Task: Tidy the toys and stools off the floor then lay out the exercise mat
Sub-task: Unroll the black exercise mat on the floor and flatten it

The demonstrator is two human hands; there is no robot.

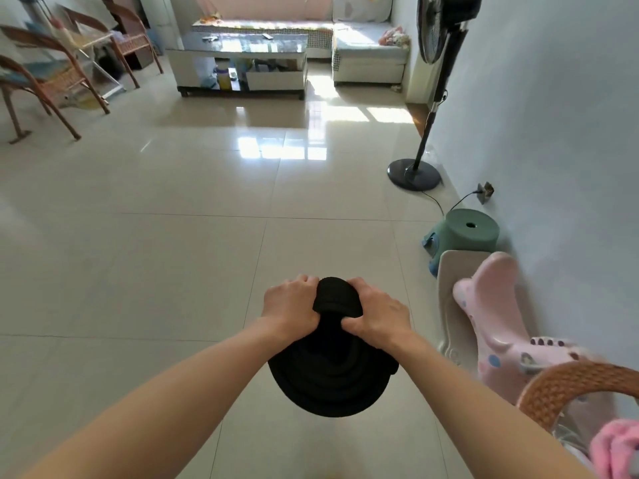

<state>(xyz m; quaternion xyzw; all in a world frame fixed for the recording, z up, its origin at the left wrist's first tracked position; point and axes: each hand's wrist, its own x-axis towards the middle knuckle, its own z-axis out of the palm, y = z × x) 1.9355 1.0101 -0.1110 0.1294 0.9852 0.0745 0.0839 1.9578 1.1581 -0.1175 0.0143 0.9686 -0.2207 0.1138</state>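
- Far left, the chairs (45, 77) stand at the wall, well apart from where I mean to work.
- The floor (155, 264) ahead of me lies open as far as the table (242, 60) and sofa (366, 50) at the far end.
- My left hand (288, 305) grips the left side of the mat (332, 371), fingers curled over its top edge.
- The mat is black, rolled up and held in the air near me, roughly mid-scene, with the coil hanging below my hands.
- It looks soft and floppy, fairly light, with a textured surface that should not slip; I judge the loose outer end is the place to hold while the roll drops and unwinds.
- My right hand (375, 318) pinches the right side of the same top fold, thumb tucked under.
- To the right, along the wall, stand the fan (425, 146), a green stool (466, 231) and a pink toy (498, 312), near the mat but not touching it.
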